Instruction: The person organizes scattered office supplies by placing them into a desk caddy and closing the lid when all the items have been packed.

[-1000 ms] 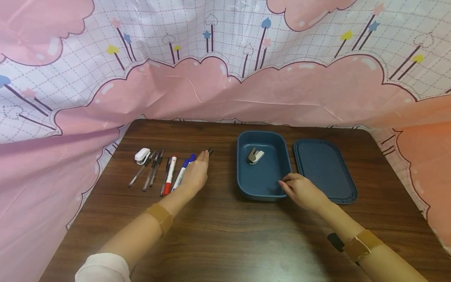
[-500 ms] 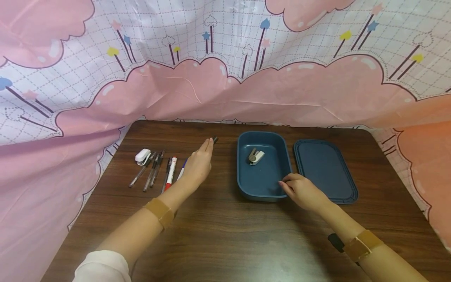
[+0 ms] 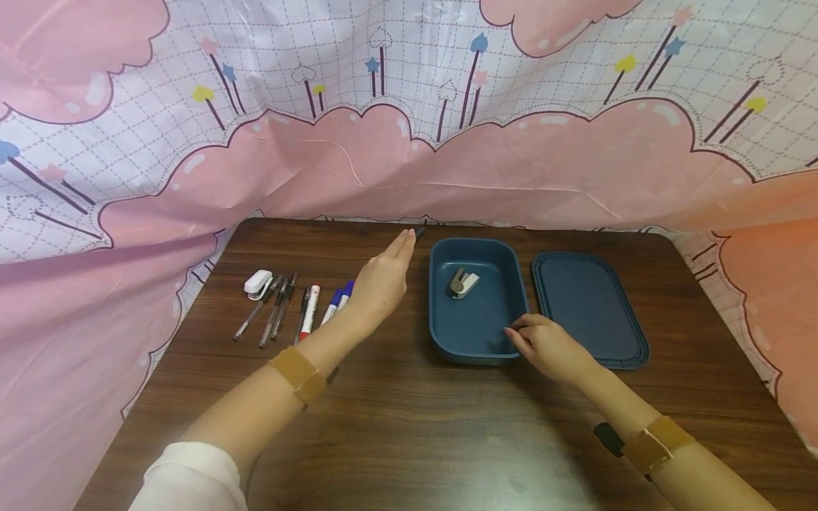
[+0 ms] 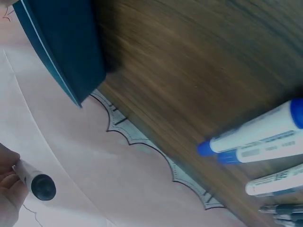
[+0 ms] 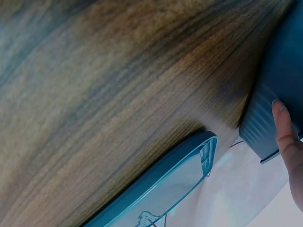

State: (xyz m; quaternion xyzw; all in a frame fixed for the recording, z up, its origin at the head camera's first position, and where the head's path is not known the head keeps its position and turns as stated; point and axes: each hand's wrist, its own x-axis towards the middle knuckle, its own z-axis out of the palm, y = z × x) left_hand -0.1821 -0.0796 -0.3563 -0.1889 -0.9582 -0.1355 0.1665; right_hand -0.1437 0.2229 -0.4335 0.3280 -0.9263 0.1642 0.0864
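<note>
My left hand [image 3: 382, 284] is raised left of the blue box [image 3: 432, 301], pinching a marker. Of that marker [image 4: 41, 184], the left wrist view shows a white body and black end; in the head view only a dark end pokes past the fingertips. My right hand [image 3: 552, 348] grips the box's near right corner, thumb at the inside and fingers [image 5: 284, 125] along the outer wall. Inside the box lies a small white-and-brown hinged thing [image 3: 464, 283]. Left of the box lie two blue-capped markers [image 3: 331, 306], partly behind the left forearm, and a red-and-white marker [image 3: 310, 311].
A matching blue lid [image 3: 591, 309] lies right of the box. Several clear pens [image 3: 276, 312] with dark grips and a white mini stapler [image 3: 258, 284] lie at the table's left. A pink patterned cloth [image 3: 409, 170] hangs behind the brown table [image 3: 409, 433].
My left hand has moved right and away from me, from beside the blue-capped markers toward the box's far left corner, carrying the marker. My right hand has stayed on the box.
</note>
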